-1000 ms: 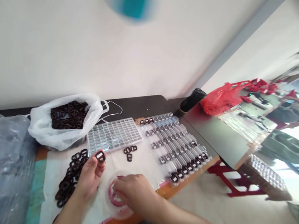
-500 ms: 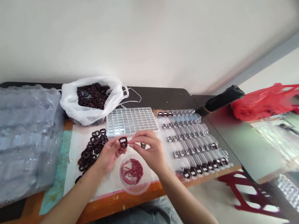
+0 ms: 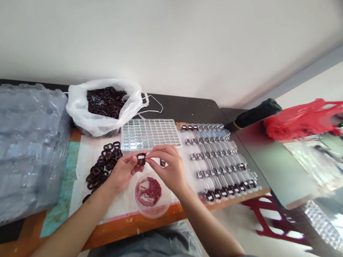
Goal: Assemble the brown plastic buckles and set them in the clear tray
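Observation:
My left hand (image 3: 123,173) is closed on a small dark rectangular piece with an opening, like a buckle (image 3: 141,159), held up over the white paper. Thumb and forefinger of my right hand (image 3: 170,170) pinch together at the buckle's right edge; whatever lies between those fingertips is too small to make out. Another small dark piece (image 3: 162,162) shows beside the right palm, partly hidden. Just below both hands stands a clear round tub (image 3: 152,212) of thin red sticks (image 3: 149,191). Loose dark buckles (image 3: 100,169) lie heaped left of my left hand.
Behind the hands lies a clear compartment tray (image 3: 149,134). A white plastic bag (image 3: 78,114) holds many more dark pieces. Rows of clear plastic holders (image 3: 216,154), some bearing dark pieces, lie right. Wrapped clear plastic trays (image 3: 19,154) are stacked left. A red bag (image 3: 297,120) sits farther right.
The view has shifted slightly. Both hands stay together at the buckle, which appears tilted a little differently, with my right fingertips still at its edge.

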A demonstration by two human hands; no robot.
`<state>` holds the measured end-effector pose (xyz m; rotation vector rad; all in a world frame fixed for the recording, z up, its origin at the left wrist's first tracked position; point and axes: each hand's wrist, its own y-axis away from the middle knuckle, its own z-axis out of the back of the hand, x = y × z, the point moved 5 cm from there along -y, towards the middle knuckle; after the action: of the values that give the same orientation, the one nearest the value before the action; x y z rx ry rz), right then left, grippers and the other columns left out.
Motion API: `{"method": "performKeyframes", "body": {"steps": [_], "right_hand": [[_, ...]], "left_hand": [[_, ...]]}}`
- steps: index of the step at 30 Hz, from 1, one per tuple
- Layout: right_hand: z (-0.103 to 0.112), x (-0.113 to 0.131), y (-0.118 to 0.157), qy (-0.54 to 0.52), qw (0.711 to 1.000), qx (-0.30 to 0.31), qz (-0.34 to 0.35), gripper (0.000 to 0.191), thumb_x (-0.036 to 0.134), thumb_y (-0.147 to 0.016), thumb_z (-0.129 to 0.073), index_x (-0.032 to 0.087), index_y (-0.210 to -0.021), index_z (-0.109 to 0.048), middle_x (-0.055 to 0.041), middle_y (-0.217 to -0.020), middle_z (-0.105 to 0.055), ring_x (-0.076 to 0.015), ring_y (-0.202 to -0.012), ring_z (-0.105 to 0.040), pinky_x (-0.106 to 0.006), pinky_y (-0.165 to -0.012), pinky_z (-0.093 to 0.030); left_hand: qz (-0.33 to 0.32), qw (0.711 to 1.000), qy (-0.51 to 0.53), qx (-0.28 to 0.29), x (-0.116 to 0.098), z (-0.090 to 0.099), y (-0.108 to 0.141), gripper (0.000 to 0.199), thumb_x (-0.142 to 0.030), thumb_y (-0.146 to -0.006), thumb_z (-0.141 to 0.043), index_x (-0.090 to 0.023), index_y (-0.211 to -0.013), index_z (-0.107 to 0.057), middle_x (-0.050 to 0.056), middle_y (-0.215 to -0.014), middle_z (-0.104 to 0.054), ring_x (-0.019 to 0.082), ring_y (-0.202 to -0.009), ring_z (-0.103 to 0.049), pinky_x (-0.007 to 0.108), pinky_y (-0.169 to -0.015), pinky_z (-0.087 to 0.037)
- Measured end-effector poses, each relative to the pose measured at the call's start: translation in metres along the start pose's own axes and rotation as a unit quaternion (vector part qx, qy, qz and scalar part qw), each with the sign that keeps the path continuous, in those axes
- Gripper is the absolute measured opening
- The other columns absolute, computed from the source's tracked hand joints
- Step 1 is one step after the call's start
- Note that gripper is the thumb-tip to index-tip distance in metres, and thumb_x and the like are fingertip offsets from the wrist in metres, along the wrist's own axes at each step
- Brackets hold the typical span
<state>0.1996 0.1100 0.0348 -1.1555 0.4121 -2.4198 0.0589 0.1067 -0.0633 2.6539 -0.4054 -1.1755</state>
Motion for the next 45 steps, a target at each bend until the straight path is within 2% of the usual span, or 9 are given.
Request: {"method": "performKeyframes", "body": {"steps": [4, 11, 19, 31, 35, 39, 45], "right_hand": [[-0.003, 0.000, 0.000, 0.010, 1.000, 0.007, 0.020, 0.008, 0.020, -0.085, -0.072, 0.026, -0.087, -0.076, -0.0025, -0.095, -0.070, -0.0188, -0.094, -0.061, -0.036, -0.087, -0.047], [-0.005, -0.002, -0.001, 0.034, 0.999, 0.017, 0.020, 0.010, 0.020, -0.086, -0.071, 0.029, -0.087, -0.076, -0.0020, -0.099, -0.070, -0.0199, -0.095, -0.061, -0.039, -0.087, -0.047], [0.001, 0.000, 0.004, 0.062, 0.996, -0.026, 0.055, 0.014, 0.023, -0.090, -0.065, 0.030, -0.094, -0.076, -0.0023, -0.095, -0.071, -0.0193, -0.093, -0.060, -0.038, -0.086, -0.048], [0.000, 0.008, 0.010, 0.086, 0.990, -0.002, 0.109, 0.023, 0.016, -0.088, -0.059, 0.028, -0.101, -0.073, -0.0031, -0.103, -0.069, -0.0206, -0.097, -0.057, -0.039, -0.090, -0.045], [0.003, 0.011, 0.011, 0.079, 0.989, -0.025, 0.125, 0.018, 0.019, -0.088, -0.062, 0.027, -0.102, -0.072, -0.0034, -0.098, -0.070, -0.0199, -0.095, -0.057, -0.038, -0.089, -0.046], [-0.001, 0.011, 0.013, 0.109, 0.981, -0.019, 0.158, 0.008, 0.023, -0.089, -0.066, 0.028, -0.092, -0.072, -0.0004, -0.094, -0.072, -0.0179, -0.093, -0.058, -0.037, -0.094, -0.043], [-0.002, 0.005, 0.015, 0.148, 0.975, 0.004, 0.165, 0.019, 0.021, -0.094, -0.056, 0.032, -0.090, -0.071, 0.0049, -0.095, -0.073, -0.0148, -0.095, -0.059, -0.035, -0.099, -0.041]], "left_hand": [[-0.007, 1.000, -0.015, 0.018, 0.002, 0.001, -0.001, 0.054, -0.056, -0.053, -0.091, -0.017, -0.088, -0.081, 0.008, -0.078, -0.071, 0.014, -0.067, -0.060, 0.025, -0.061, -0.049], [-0.009, 1.000, -0.022, 0.011, 0.002, 0.002, -0.002, 0.056, -0.057, -0.052, -0.091, -0.016, -0.089, -0.081, 0.008, -0.077, -0.071, 0.014, -0.064, -0.059, 0.025, -0.061, -0.048], [-0.002, 1.000, -0.009, 0.001, 0.003, 0.002, -0.002, 0.054, -0.057, -0.052, -0.091, -0.015, -0.085, -0.080, 0.006, -0.073, -0.071, 0.013, -0.061, -0.061, 0.023, -0.059, -0.050], [-0.006, 1.000, -0.009, 0.001, 0.004, 0.000, -0.001, 0.052, -0.055, -0.054, -0.091, -0.017, -0.087, -0.079, 0.006, -0.079, -0.073, 0.013, -0.064, -0.064, 0.024, -0.062, -0.052], [-0.004, 1.000, -0.009, -0.005, 0.005, 0.002, -0.002, 0.054, -0.054, -0.054, -0.092, -0.016, -0.090, -0.079, 0.007, -0.077, -0.073, 0.014, -0.063, -0.064, 0.024, -0.060, -0.051], [0.002, 1.000, -0.005, -0.021, 0.006, 0.005, -0.002, 0.055, -0.052, -0.050, -0.094, -0.016, -0.089, -0.079, 0.008, -0.080, -0.074, 0.015, -0.067, -0.065, 0.023, -0.059, -0.051], [0.011, 0.999, -0.009, -0.047, 0.006, 0.004, -0.002, 0.057, -0.049, -0.044, -0.096, -0.018, -0.089, -0.080, 0.006, -0.077, -0.073, 0.014, -0.064, -0.064, 0.019, -0.056, -0.051]]}}
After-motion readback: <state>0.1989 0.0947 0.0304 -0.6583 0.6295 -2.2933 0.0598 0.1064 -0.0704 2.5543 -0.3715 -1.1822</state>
